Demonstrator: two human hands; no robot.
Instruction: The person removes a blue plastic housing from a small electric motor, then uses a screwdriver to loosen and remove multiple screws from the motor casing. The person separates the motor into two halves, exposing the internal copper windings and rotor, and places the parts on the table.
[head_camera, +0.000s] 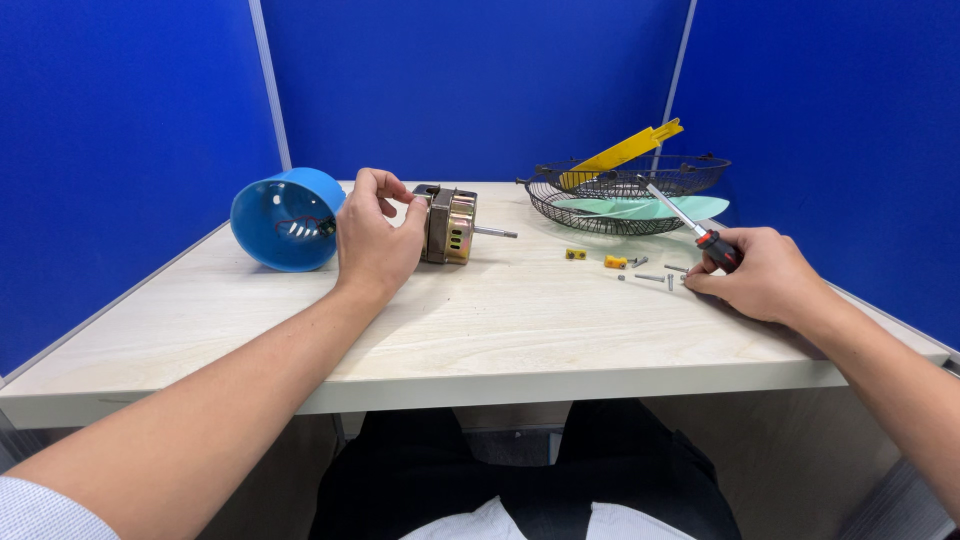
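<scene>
Table (520, 340): pale wood-grain top between blue partition walls (470, 80); carries everything listed below.
Wire basket (690, 172): dark mesh fan guard at the far right of the table, with a pale green fan blade (640, 207) lying in it and a yellow plastic strip (622, 153) slanting up out of it (likely parked there to keep the near surface free).
Blue housing (285, 218): round plastic shell on its side at the far left, open mouth towards the camera, just beside the motor.
Motor (450, 225): brass-coloured metal block, shaft pointing right, resting on the table in the middle distance.
Left hand (375, 235): fingers curled, thumb and fingertips pinching at the motor's left end, apparently to steady it.
Right hand (765, 275): closed around the handle of a screwdriver (690, 225), heel resting on the table, blade angled up and away towards the basket.
Small parts: two yellow clips (576, 254) and several loose screws (650, 277), scattered just left of the right hand, within easy reach.
</scene>
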